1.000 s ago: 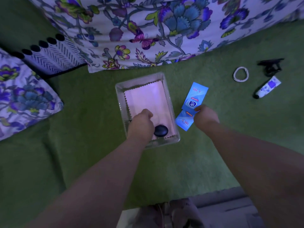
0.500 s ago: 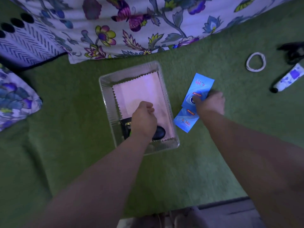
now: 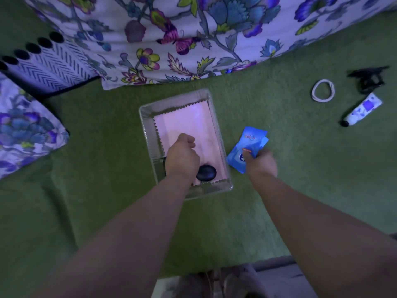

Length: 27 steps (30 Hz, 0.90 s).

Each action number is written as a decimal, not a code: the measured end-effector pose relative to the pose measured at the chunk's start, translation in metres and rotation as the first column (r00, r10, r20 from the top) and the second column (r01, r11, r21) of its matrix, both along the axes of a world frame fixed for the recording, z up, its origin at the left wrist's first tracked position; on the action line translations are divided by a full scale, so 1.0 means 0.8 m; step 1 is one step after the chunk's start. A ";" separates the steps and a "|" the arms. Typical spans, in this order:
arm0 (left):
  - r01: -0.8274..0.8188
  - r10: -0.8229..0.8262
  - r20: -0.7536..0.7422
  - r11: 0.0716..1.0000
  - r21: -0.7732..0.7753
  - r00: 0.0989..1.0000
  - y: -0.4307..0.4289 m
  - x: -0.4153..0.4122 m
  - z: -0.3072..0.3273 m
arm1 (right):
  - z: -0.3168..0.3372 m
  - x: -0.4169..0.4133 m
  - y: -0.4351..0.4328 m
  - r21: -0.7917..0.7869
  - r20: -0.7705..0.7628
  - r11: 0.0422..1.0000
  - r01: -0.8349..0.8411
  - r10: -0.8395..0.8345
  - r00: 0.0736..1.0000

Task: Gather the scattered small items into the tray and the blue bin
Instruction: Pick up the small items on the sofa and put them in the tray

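Note:
A clear tray (image 3: 148,134) lined with a pink cloth (image 3: 189,123) sits on the green surface at the centre. A black oval item (image 3: 207,173) lies at its near end. My left hand (image 3: 182,158) is inside the tray with its fingers curled. A dark item (image 3: 164,163) peeks out beside the wrist, and whether the hand grips it is hidden. Just right of the tray, my right hand (image 3: 261,164) pinches the blue packets (image 3: 247,147), which are folded together and tilted up. No blue bin is in view.
At the far right lie a white ring (image 3: 323,90), a black clip (image 3: 368,79) and a white tube with a black cap (image 3: 363,110). A floral bedspread (image 3: 193,29) runs along the back. A chevron cushion (image 3: 49,67) and a floral pillow (image 3: 23,130) lie at the left.
My right hand has closed on the blue packets, folded them together and lifted them off the green surface. My left hand has stayed curled in the tray.

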<state>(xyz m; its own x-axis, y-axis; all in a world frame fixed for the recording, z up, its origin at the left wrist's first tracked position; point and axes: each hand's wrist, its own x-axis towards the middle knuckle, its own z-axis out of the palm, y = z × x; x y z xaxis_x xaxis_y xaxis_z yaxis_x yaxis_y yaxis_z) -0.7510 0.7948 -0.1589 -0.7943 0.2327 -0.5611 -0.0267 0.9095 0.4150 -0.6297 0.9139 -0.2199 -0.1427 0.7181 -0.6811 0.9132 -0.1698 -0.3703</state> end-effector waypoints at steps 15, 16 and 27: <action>-0.180 0.121 -0.284 0.965 -0.192 0.951 -0.071 -0.006 -0.003 | -0.031 -0.023 -0.013 -0.115 0.167 0.968 0.222 -0.201 0.965; -0.212 0.156 -0.280 0.960 -0.184 0.947 -0.072 -0.007 -0.004 | -0.031 -0.025 -0.014 -0.128 0.124 0.967 0.220 -0.205 0.971; -0.261 0.253 -0.064 0.935 -0.240 0.965 -0.086 -0.025 0.007 | 0.038 -0.051 -0.007 0.033 -0.242 0.964 0.265 -0.249 0.938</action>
